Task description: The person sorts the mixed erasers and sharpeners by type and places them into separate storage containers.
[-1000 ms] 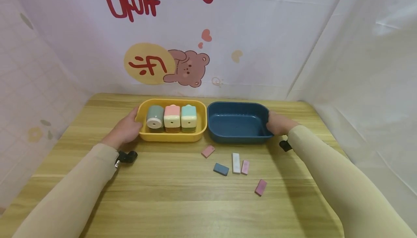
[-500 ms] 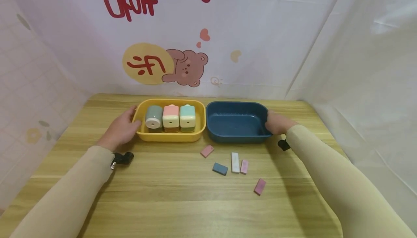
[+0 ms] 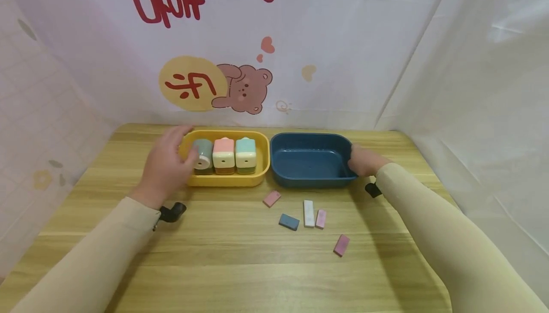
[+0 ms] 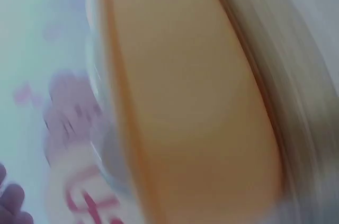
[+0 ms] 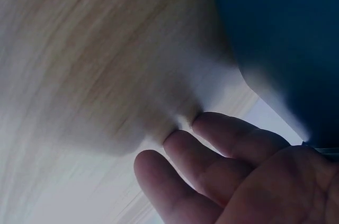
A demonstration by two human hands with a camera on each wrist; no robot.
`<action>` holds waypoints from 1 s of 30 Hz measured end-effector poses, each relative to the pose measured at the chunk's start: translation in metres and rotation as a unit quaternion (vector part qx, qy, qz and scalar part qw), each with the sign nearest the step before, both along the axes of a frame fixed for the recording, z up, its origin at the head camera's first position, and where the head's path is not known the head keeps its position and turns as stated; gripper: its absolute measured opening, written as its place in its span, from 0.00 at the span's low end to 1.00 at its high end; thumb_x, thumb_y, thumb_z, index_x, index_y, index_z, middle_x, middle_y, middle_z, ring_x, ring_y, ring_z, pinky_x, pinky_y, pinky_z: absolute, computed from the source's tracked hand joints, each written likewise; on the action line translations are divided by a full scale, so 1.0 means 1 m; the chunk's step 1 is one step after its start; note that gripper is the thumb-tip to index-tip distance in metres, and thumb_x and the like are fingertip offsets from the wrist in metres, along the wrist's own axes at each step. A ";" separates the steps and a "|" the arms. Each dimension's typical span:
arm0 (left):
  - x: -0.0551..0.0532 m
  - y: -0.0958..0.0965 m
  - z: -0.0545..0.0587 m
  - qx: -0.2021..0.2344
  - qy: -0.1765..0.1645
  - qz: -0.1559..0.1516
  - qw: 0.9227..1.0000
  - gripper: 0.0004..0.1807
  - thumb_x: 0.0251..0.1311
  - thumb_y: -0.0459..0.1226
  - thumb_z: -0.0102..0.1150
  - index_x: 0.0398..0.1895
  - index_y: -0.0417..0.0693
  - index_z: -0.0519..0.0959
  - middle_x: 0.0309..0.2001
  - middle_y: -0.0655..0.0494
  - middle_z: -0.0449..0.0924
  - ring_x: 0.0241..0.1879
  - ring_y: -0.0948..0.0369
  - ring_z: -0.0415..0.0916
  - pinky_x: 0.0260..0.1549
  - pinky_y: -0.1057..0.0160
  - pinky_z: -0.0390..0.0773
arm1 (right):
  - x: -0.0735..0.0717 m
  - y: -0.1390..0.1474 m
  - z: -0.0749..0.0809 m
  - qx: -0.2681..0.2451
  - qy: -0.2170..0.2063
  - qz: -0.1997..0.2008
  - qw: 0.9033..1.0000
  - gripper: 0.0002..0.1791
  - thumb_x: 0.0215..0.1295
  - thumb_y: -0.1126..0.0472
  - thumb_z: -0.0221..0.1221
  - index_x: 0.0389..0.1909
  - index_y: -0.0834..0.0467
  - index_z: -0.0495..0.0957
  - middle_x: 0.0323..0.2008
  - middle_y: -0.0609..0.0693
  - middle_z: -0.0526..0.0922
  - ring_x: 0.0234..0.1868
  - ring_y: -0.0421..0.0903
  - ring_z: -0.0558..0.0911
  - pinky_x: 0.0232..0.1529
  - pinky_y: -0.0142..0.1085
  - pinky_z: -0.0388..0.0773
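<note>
Yellow tray (image 3: 227,181) and blue tray (image 3: 308,160), end to end

Far on the table (image 3: 214,256), the yellow tray, left, likely keeps three small containers (image 3: 224,153) from sliding. Over its left end the left hand (image 3: 166,164), blurred, spreads empty. The right hand (image 3: 367,161) grips the blue tray's right end, probably to steady it. Five small blocks (image 3: 309,214) lie nearer.

The wood-grain tabletop (image 3: 214,265) is viewed from above, forward and downward, by the head camera. From the left wrist, the yellow oblong plastic tray (image 4: 196,97) is faced very closely, side-on; from the right wrist, the dark-blue oblong plastic tray (image 5: 286,17) is seen nearby. Both trays are shared with the head view.
</note>
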State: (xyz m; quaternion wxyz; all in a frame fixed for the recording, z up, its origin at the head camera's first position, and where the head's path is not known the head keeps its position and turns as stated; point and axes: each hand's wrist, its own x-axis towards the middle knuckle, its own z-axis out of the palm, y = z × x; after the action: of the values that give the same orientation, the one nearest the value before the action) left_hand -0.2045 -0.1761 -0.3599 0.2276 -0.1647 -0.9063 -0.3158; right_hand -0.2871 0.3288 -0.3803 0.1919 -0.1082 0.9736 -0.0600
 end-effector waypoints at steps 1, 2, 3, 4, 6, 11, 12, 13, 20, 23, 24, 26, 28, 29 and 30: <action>0.003 0.009 0.001 -0.013 0.016 -0.022 1.000 0.25 0.71 0.36 0.57 0.70 0.38 0.75 0.65 0.40 0.79 0.64 0.42 0.75 0.64 0.38 0.74 | 0.000 0.000 0.000 0.001 0.001 0.004 1.000 0.32 0.70 0.63 0.45 0.64 0.86 0.52 0.40 0.67 0.78 0.36 0.57 0.82 0.49 0.52 0.81; 0.007 0.018 0.001 -0.024 0.025 -0.047 0.998 0.24 0.70 0.36 0.58 0.68 0.38 0.76 0.63 0.41 0.81 0.62 0.43 0.76 0.63 0.39 0.76 | 0.000 0.000 0.000 0.001 0.002 0.009 1.000 0.32 0.71 0.63 0.44 0.64 0.86 0.52 0.40 0.68 0.78 0.36 0.57 0.82 0.49 0.52 0.81; 0.010 0.027 0.002 -0.039 0.028 -0.070 0.996 0.24 0.69 0.36 0.60 0.67 0.39 0.77 0.62 0.42 0.82 0.60 0.44 0.78 0.61 0.41 0.77 | 0.000 0.000 0.000 0.003 0.004 0.015 1.000 0.32 0.71 0.63 0.44 0.64 0.87 0.52 0.41 0.69 0.78 0.35 0.56 0.82 0.48 0.52 0.82; 0.013 0.036 0.002 -0.055 0.024 -0.091 0.994 0.23 0.69 0.36 0.62 0.66 0.40 0.78 0.60 0.43 0.83 0.58 0.46 0.79 0.59 0.42 0.79 | 0.000 -0.001 0.000 0.003 0.006 0.022 1.000 0.32 0.71 0.63 0.44 0.63 0.88 0.52 0.42 0.70 0.77 0.35 0.56 0.82 0.48 0.52 0.82; 0.020 0.053 0.001 -0.084 -0.007 -0.132 0.988 0.22 0.69 0.38 0.63 0.65 0.43 0.80 0.60 0.47 0.84 0.59 0.49 0.80 0.62 0.44 0.79 | 0.000 -0.001 0.001 0.005 0.009 0.027 1.000 0.32 0.71 0.64 0.44 0.63 0.88 0.52 0.42 0.70 0.76 0.34 0.56 0.81 0.47 0.51 0.82; 0.030 0.089 -0.010 -0.160 -0.107 -0.218 0.957 0.19 0.72 0.42 0.62 0.63 0.52 0.82 0.59 0.56 0.84 0.60 0.58 0.80 0.63 0.52 0.80 | 0.003 -0.002 0.003 0.001 0.002 0.024 1.000 0.29 0.72 0.64 0.43 0.61 0.87 0.53 0.33 0.61 0.76 0.29 0.52 0.79 0.38 0.44 0.80; 0.030 0.096 -0.014 -0.173 -0.119 -0.232 0.950 0.18 0.73 0.43 0.61 0.62 0.53 0.83 0.58 0.58 0.84 0.59 0.59 0.80 0.63 0.53 0.80 | 0.003 -0.002 0.004 0.001 -0.001 0.023 1.000 0.29 0.72 0.64 0.43 0.61 0.87 0.53 0.31 0.59 0.75 0.27 0.52 0.79 0.36 0.43 0.79; 0.030 0.101 -0.017 -0.186 -0.131 -0.246 0.942 0.17 0.74 0.43 0.61 0.62 0.53 0.83 0.57 0.58 0.84 0.58 0.60 0.81 0.62 0.54 0.80 | 0.004 -0.003 0.004 -0.001 -0.004 0.021 1.000 0.29 0.72 0.64 0.43 0.61 0.87 0.53 0.29 0.58 0.76 0.26 0.51 0.79 0.35 0.43 0.79; 0.026 0.132 -0.031 -0.286 -0.170 -0.273 0.903 0.09 0.74 0.42 0.59 0.52 0.55 0.82 0.57 0.56 0.81 0.55 0.59 0.78 0.57 0.56 0.81 | 0.005 -0.004 0.006 0.005 -0.005 0.017 1.000 0.30 0.72 0.64 0.43 0.62 0.88 0.51 0.29 0.58 0.77 0.29 0.53 0.80 0.41 0.47 0.81; 0.023 0.139 -0.033 -0.322 -0.165 -0.259 0.896 0.13 0.74 0.43 0.60 0.57 0.55 0.81 0.60 0.54 0.80 0.57 0.57 0.79 0.57 0.55 0.82 | 0.003 -0.003 0.005 0.006 -0.006 0.020 1.000 0.30 0.72 0.65 0.43 0.62 0.88 0.51 0.30 0.60 0.78 0.29 0.53 0.80 0.41 0.47 0.81; 0.022 0.141 -0.034 -0.329 -0.165 -0.254 0.895 0.15 0.74 0.43 0.60 0.60 0.55 0.81 0.62 0.54 0.80 0.58 0.57 0.79 0.58 0.54 0.82 | 0.003 -0.003 0.005 0.005 -0.008 0.018 1.000 0.31 0.72 0.65 0.43 0.62 0.88 0.51 0.30 0.60 0.78 0.29 0.53 0.80 0.40 0.46 0.81; 0.020 0.144 -0.036 -0.340 -0.169 -0.246 0.892 0.17 0.74 0.44 0.60 0.62 0.55 0.81 0.63 0.53 0.80 0.59 0.55 0.79 0.59 0.53 0.82 | 0.002 -0.002 0.004 0.002 -0.013 0.014 1.000 0.31 0.73 0.65 0.43 0.63 0.88 0.50 0.30 0.60 0.78 0.29 0.52 0.80 0.40 0.46 0.81; 0.019 0.147 -0.037 -0.349 -0.172 -0.241 0.889 0.18 0.74 0.44 0.60 0.64 0.56 0.81 0.64 0.52 0.80 0.60 0.55 0.79 0.60 0.53 0.82 | 0.002 -0.002 0.003 -0.003 -0.016 0.006 1.000 0.32 0.72 0.64 0.43 0.64 0.88 0.49 0.30 0.59 0.78 0.30 0.53 0.80 0.41 0.46 0.81; 0.019 0.148 -0.037 -0.353 -0.173 -0.240 0.888 0.18 0.74 0.44 0.60 0.64 0.56 0.81 0.64 0.52 0.80 0.61 0.55 0.80 0.60 0.53 0.82 | 0.001 -0.002 0.003 -0.004 -0.017 0.004 1.000 0.32 0.72 0.64 0.43 0.64 0.87 0.49 0.31 0.59 0.78 0.30 0.53 0.80 0.42 0.46 0.81; 0.019 0.149 -0.037 -0.357 -0.173 -0.239 0.886 0.18 0.74 0.44 0.60 0.64 0.56 0.82 0.64 0.52 0.80 0.60 0.54 0.80 0.60 0.53 0.82 | 0.001 -0.002 0.002 -0.006 -0.017 0.003 1.000 0.32 0.72 0.64 0.43 0.64 0.87 0.50 0.31 0.58 0.77 0.30 0.53 0.80 0.42 0.46 0.81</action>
State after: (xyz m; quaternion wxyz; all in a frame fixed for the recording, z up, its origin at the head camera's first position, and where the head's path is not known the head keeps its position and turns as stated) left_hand -0.1856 -0.0275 -0.3969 -0.0893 -0.3888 -0.9161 -0.0393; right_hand -0.2861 0.3270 -0.3778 0.2083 -0.1112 0.9694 -0.0670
